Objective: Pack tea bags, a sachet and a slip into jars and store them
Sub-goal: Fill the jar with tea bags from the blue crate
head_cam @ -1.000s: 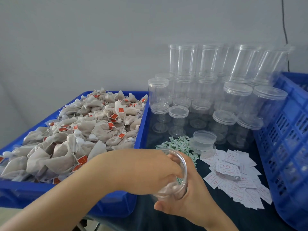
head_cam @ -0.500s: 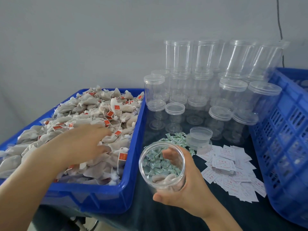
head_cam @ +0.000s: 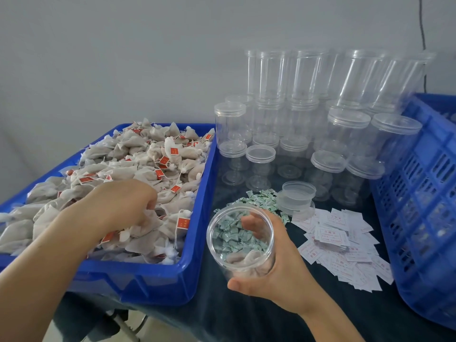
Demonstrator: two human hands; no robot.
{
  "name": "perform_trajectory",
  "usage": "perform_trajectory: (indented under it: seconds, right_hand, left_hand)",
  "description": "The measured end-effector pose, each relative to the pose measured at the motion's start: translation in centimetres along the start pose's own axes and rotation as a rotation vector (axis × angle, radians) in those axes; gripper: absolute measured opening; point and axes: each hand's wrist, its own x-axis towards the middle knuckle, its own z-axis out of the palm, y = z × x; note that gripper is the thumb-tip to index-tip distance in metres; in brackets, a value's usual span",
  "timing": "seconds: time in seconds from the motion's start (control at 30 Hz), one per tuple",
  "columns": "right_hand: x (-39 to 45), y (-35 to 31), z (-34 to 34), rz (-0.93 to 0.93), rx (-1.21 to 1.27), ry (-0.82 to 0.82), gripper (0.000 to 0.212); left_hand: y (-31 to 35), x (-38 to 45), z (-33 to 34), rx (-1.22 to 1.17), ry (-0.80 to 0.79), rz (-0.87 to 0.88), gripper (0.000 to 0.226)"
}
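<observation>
My right hand (head_cam: 278,275) grips an open clear jar (head_cam: 240,239), tilted toward me, with tea bags lying at its bottom. My left hand (head_cam: 118,206) is down in the blue tray (head_cam: 158,280) of tea bags (head_cam: 138,166), its fingers curled round a tea bag in the pile. Beige bags with red tags fill the tray. A heap of small green-and-white sachets (head_cam: 261,197) lies behind the jar. White paper slips (head_cam: 340,245) are spread to the right of my right hand.
Many lidded clear jars (head_cam: 320,134) stand stacked at the back of the dark table. Two loose lids (head_cam: 297,197) lie by the sachets. A blue slatted crate (head_cam: 424,208) stands at the right edge.
My left hand left the jar, moved left into the tray and now closes on a tea bag. The jar has stayed in my right hand.
</observation>
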Motion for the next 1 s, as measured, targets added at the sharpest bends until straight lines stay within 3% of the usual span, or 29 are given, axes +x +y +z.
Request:
perform_trajectory:
  seconds: [0.17, 0.27, 0.47, 0.67, 1.0]
  right_hand:
    - [0.0, 0.1, 0.0, 0.002, 0.001, -0.004, 0.094]
    - [0.0, 0.3, -0.1, 0.002, -0.040, 0.009, 0.095]
    - [0.1, 0.5, -0.1, 0.003, -0.063, 0.009, 0.096]
    - [0.1, 0.6, 0.0, 0.008, -0.055, 0.004, 0.096]
    - [0.0, 0.7, 0.1, -0.012, 0.025, 0.004, 0.093]
  left_hand:
    - [-0.2, -0.3, -1.0, 0.010, 0.075, 0.047, 0.006]
    - [-0.6, -0.7, -1.8, -0.062, 0.107, 0.066, 0.013]
    - [-1.0, -1.7, -3.6, -0.334, 0.237, 0.075, 0.020]
    - [0.3, -3.4, -5.8, -0.569, 0.502, 0.068, 0.020]
    - [5.1, -5.9, -7.7, -1.041, 0.626, 0.216, 0.022]
